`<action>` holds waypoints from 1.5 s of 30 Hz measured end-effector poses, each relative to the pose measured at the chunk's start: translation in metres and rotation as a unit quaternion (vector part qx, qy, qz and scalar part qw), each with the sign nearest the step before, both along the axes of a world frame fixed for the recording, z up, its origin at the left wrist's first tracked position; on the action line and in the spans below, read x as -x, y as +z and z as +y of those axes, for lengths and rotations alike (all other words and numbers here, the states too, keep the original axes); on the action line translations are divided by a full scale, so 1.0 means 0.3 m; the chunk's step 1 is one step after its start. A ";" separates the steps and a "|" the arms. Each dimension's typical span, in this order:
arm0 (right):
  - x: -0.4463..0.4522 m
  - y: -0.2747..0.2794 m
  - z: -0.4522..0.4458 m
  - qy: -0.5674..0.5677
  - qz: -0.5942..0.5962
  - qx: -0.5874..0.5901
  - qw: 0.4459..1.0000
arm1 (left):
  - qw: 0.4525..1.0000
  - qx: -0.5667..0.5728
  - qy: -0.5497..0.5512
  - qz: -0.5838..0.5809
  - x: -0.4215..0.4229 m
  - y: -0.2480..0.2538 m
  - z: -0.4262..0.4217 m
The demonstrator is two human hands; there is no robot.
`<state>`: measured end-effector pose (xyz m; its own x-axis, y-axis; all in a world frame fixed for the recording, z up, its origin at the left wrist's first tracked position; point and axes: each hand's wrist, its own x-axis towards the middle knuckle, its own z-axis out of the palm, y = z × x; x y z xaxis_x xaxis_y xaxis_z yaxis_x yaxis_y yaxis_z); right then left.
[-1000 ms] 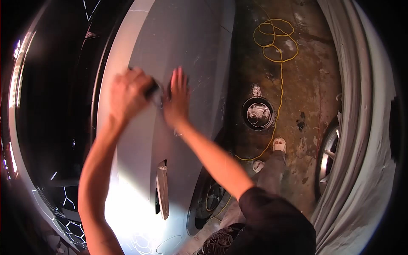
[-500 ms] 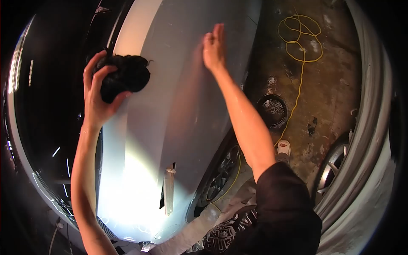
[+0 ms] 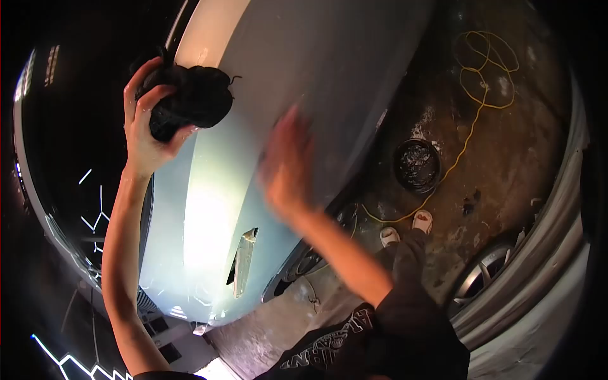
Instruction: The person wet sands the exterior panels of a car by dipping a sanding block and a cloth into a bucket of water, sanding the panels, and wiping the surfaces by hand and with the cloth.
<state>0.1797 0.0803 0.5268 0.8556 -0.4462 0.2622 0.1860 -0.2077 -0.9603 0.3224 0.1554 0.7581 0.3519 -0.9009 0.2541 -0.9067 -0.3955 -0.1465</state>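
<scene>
My left hand point(image 3: 145, 126) is wrapped round a bunched black cloth point(image 3: 193, 101), fingers on its left side and thumb below. The cloth is at the boundary between a dark, glossy car surface point(image 3: 69, 139) and a grey car body panel point(image 3: 342, 82). Over the middle of that panel, my right hand point(image 3: 288, 168) is blurred by motion; its outline looks flat with the fingers stretched out, and nothing shows in it. Whether the palm touches the panel I cannot tell. Nearer my body, a slot-like vent point(image 3: 242, 263) with a pale strip along it sits in the brightly lit panel.
To the right, a round black bucket point(image 3: 417, 166) stands on the wet, stained floor point(image 3: 494, 158). A yellow cord point(image 3: 470, 147) runs past it to a loose coil. Another wheel point(image 3: 484, 273) and grey draped sheeting point(image 3: 538, 247) line the right side.
My right hand has swept down and to the left over the panel. My left hand keeps its grip on the black cloth and sits slightly higher in view. The view has shifted; both feet now show.
</scene>
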 end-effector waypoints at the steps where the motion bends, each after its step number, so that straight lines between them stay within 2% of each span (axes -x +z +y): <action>1: 0.235 0.063 0.138 0.241 0.058 0.227 0.942 | 1.000 -0.015 0.005 -0.004 0.011 0.005 0.008; 2: 0.254 0.069 0.146 0.235 0.056 0.218 0.946 | 1.000 -0.025 0.002 -0.013 0.007 0.007 0.010; 3: 0.447 0.004 0.319 0.249 -0.078 0.114 0.958 | 1.000 -0.027 0.004 -0.014 0.005 0.006 0.011; 4: 0.421 -0.012 0.302 0.251 -0.088 0.137 0.954 | 1.000 -0.025 0.004 -0.012 -0.003 0.003 0.012; 6: 0.225 0.034 0.060 0.342 0.029 0.148 0.928 | 0.999 -0.028 0.015 -0.005 0.007 -0.007 0.027; 7: 0.043 -0.070 -0.014 0.051 -0.014 -0.032 0.998 | 1.000 -0.017 0.004 -0.008 0.002 -0.006 0.013; 8: -0.155 -0.086 -0.251 0.008 0.055 -0.108 0.993 | 1.000 -0.005 -0.007 -0.015 -0.003 -0.002 0.008; 9: -0.231 -0.111 -0.287 0.012 0.057 -0.111 0.992 | 1.000 -0.007 -0.004 -0.014 -0.011 0.001 0.004; 12: -0.331 -0.155 -0.333 -0.070 0.010 -0.067 0.995 | 1.000 0.000 -0.016 -0.019 -0.011 -0.008 0.009; 14: 0.019 -0.105 0.006 0.013 -0.057 -0.020 0.998 | 1.000 -0.006 -0.010 -0.016 -0.007 -0.010 0.018; 15: 0.257 -0.132 0.196 0.204 0.026 0.001 0.979 | 1.000 -0.008 -0.007 -0.027 -0.009 -0.006 0.016; 16: 0.393 -0.173 0.261 0.234 -0.025 0.032 0.971 | 0.999 -0.008 -0.008 -0.031 -0.007 -0.001 0.015; 17: 0.407 -0.159 0.234 0.259 -0.080 0.066 0.960 | 0.999 -0.011 -0.011 -0.041 -0.010 -0.001 0.016; 19: 0.126 -0.248 0.059 0.042 -0.114 0.011 0.993 | 0.999 -0.018 -0.013 -0.030 -0.006 -0.018 0.023; 20: -0.068 -0.267 -0.114 -0.015 -0.044 -0.130 0.990 | 0.999 -0.020 -0.017 -0.032 -0.009 -0.012 0.021; 25: -0.178 -0.437 -0.156 -0.109 0.055 -0.205 0.971 | 0.998 -0.021 -0.028 -0.048 -0.015 -0.005 0.029; 27: 0.299 -0.342 0.273 -0.057 0.052 -0.130 0.988 | 0.998 -0.017 -0.039 -0.037 -0.005 -0.005 0.024; 28: 0.587 -0.313 0.517 0.025 0.083 -0.135 0.987 | 0.998 -0.020 -0.031 -0.048 -0.003 -0.003 0.022; 29: 0.786 -0.336 0.695 0.067 0.064 -0.110 0.990 | 0.998 -0.022 -0.023 -0.055 0.001 -0.006 0.023; 30: 0.735 -0.343 0.644 0.056 0.060 -0.099 0.992 | 0.998 -0.009 -0.033 -0.059 -0.008 -0.009 0.029; 32: 0.574 -0.329 0.480 0.000 0.150 -0.182 0.972 | 1.000 -0.004 -0.007 -0.014 -0.011 -0.015 0.060; 33: 0.389 -0.477 0.375 -0.048 0.169 -0.262 0.949 | 1.000 0.003 -0.020 -0.012 -0.005 -0.019 0.064; 34: 0.171 -0.680 0.290 -0.115 0.069 -0.400 0.906 | 0.999 -0.004 -0.027 -0.033 -0.011 -0.011 0.059; 35: 0.165 -0.644 0.252 -0.130 0.057 -0.395 0.908 | 0.998 -0.012 -0.035 -0.053 -0.019 -0.006 0.035; 37: 0.189 -0.493 0.186 -0.106 0.058 -0.287 0.950 | 0.995 0.028 -0.083 -0.049 -0.035 -0.016 0.040; 38: 0.367 -0.407 0.370 -0.112 0.100 -0.173 0.973 | 0.995 0.027 -0.078 -0.060 -0.032 -0.018 0.041; 40: 0.728 -0.259 0.678 -0.055 0.085 -0.133 0.986 | 0.994 0.030 -0.069 -0.084 -0.025 -0.009 0.028; 41: 0.867 -0.227 0.798 -0.018 0.086 -0.158 0.983 | 0.993 0.030 -0.074 -0.084 -0.023 -0.006 0.035; 43: 0.850 -0.217 0.718 0.018 0.153 -0.061 0.986 | 0.991 0.034 -0.089 -0.093 -0.043 -0.014 0.019; 45: 0.573 -0.287 0.456 -0.006 0.193 -0.106 0.975 | 0.989 0.036 -0.097 -0.101 -0.048 -0.011 0.014</action>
<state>0.0079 0.2172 0.4406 0.8671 -0.4652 -0.1783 -0.1992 0.0042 -0.9799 0.3369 0.1597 0.7549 0.1099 -0.9234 0.3677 -0.9215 -0.2333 -0.3105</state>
